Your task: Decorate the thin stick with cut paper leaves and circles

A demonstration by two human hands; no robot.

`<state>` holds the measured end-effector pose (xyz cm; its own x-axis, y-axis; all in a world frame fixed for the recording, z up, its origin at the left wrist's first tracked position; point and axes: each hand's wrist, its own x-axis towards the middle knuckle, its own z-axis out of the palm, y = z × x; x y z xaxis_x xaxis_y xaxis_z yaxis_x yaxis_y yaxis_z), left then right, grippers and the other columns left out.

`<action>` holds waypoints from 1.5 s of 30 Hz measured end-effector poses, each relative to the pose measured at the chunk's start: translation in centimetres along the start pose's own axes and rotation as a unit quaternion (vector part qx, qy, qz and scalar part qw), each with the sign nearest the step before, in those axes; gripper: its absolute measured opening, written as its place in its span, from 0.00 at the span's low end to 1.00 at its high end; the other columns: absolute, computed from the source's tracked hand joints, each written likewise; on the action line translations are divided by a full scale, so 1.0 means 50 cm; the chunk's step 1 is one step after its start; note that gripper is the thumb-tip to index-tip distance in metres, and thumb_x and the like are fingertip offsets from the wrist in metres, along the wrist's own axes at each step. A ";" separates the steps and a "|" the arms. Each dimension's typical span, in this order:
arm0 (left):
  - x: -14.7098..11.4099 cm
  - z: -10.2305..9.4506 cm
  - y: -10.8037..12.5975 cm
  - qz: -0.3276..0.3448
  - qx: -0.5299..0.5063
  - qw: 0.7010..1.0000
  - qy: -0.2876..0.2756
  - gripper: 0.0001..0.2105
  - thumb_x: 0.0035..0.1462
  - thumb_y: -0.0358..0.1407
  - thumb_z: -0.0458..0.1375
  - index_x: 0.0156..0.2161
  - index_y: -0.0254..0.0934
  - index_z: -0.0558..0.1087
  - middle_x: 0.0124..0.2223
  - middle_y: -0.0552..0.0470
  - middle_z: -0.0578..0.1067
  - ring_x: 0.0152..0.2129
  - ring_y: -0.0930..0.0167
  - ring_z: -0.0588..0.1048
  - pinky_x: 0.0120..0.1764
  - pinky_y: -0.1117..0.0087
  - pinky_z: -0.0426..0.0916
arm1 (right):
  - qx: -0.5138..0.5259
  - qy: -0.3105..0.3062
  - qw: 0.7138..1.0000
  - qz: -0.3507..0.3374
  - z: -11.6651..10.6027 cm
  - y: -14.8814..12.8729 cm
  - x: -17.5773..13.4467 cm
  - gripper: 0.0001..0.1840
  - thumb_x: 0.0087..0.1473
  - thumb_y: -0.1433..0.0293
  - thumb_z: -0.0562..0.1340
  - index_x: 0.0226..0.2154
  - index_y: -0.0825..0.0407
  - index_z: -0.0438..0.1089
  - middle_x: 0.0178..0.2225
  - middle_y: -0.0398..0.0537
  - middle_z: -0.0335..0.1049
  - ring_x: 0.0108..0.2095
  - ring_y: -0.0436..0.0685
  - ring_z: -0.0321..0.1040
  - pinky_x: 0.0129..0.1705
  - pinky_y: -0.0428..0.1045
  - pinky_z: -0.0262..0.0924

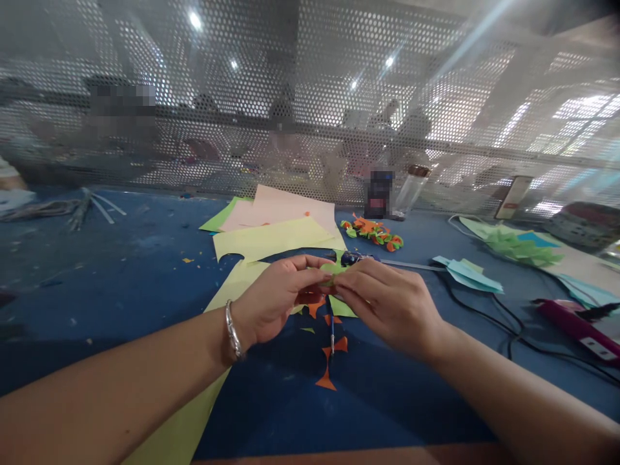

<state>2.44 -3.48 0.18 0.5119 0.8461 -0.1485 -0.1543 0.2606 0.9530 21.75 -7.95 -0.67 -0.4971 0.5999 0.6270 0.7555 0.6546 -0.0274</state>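
Both hands meet over the middle of the blue table, fingers closed on a small piece of green paper (334, 270). My left hand (278, 290), with a silver bangle at the wrist, pinches its left side. My right hand (394, 297) pinches the right side, its fingers hiding part of the paper. Just behind the fingers lies a partly hidden dark blue tool (357, 258) with a pale rod (411, 264) reaching right. Beneath the hands are orange paper scraps (326, 380) and a thin blue pen-like stick (332, 329) with a metallic end.
Pale yellow sheets (271, 237) and a pink sheet (295, 205) lie behind my hands. Green-and-orange paper curls (372, 232), a clear bottle (411, 192) and light-blue papers (467, 274) stand or lie rightward. Black cables run to a magenta power strip (578, 330). A perforated screen (310, 129) closes the back.
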 end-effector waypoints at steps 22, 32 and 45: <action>-0.001 -0.002 -0.011 0.112 0.065 0.991 -0.039 0.10 0.54 0.35 0.67 0.41 0.34 0.78 0.37 0.51 0.80 0.32 0.75 0.78 0.38 0.75 0.72 | 0.300 0.055 0.918 0.252 0.020 0.002 0.010 0.02 0.56 0.72 0.64 0.34 0.51 0.70 0.25 0.39 0.66 0.23 0.47 0.61 0.24 0.44 0.57; 0.001 -0.003 -0.014 0.123 0.072 0.989 -0.032 0.08 0.55 0.32 0.66 0.40 0.34 0.79 0.38 0.51 0.81 0.33 0.76 0.79 0.39 0.76 0.73 | 0.355 0.044 0.891 0.280 0.016 -0.002 0.016 0.05 0.57 0.67 0.65 0.35 0.51 0.69 0.23 0.38 0.66 0.21 0.47 0.62 0.22 0.45 0.56; 0.000 0.001 -0.006 0.116 0.112 0.987 -0.015 0.05 0.55 0.32 0.66 0.38 0.34 0.78 0.34 0.52 0.81 0.31 0.75 0.80 0.38 0.75 0.74 | 0.372 0.046 0.880 0.293 0.020 -0.003 0.014 0.05 0.57 0.68 0.65 0.35 0.50 0.68 0.23 0.38 0.67 0.21 0.47 0.66 0.24 0.45 0.59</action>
<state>2.50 -3.58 -0.10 0.5094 0.8562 0.0857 -0.0822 -0.0508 0.9953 20.85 -7.17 -1.00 -0.0531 0.9174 0.3944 0.3650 0.3855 -0.8474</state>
